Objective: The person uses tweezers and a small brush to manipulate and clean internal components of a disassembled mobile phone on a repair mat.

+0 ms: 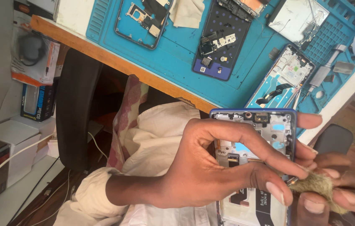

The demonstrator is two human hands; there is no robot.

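Note:
An opened blue-framed phone (pixel 269 125) with its back cover off and its inner parts showing is held over my lap. My left hand (pixel 202 171) reaches in from the left and grips it. The forefinger and thumb lie across its front, and other fingertips (pixel 309 121) curl round its right edge. A small metal tip (pixel 291 181) shows by the thumb. My right hand (pixel 345 188) at the lower right is closed on a brownish bristly brush (pixel 317 185), which touches the phone's right side.
A blue work mat (pixel 177 54) on a wooden-edged desk carries several dismantled phones (pixel 221 46), a cloth (pixel 186 12) and a metal tool (pixel 322 73). Boxes (pixel 39 102) and white cables (pixel 18 152) lie at the left beside a dark chair (pixel 75 113).

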